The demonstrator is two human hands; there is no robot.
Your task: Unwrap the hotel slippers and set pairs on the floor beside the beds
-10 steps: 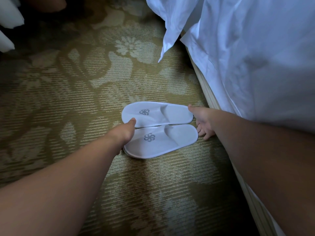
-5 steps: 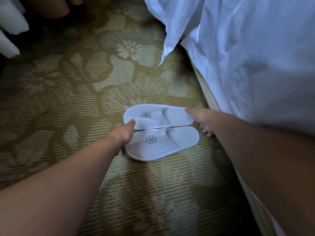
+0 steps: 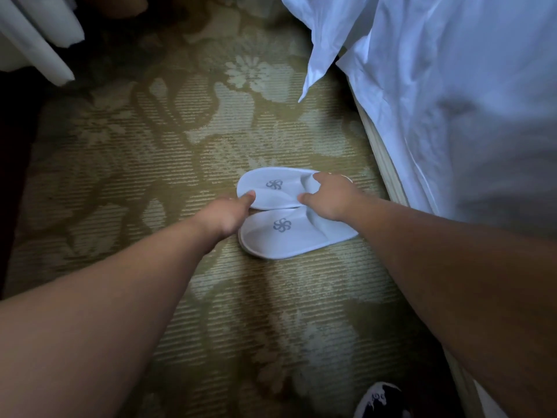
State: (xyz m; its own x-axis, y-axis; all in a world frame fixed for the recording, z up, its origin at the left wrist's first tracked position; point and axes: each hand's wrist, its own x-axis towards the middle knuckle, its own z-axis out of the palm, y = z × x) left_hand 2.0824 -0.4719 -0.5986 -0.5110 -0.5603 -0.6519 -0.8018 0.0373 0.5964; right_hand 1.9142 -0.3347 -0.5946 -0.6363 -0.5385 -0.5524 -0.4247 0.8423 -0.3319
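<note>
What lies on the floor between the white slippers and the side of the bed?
Nothing but a strip of bare olive-green floral carpet separates the pair of white cloth slippers from the cream bed base, as the head view shows.

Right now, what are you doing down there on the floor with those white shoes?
A person is lining up two white cloth hotel slippers with grey swirl logos. The far slipper and the near slipper lie flat, close side by side, on the green-gold patterned carpet next to the bed draped in white sheets. The right hand holds the far slipper across its opening, between thumb and finger. The left hand touches its toe end. No wrapper shows.
</note>
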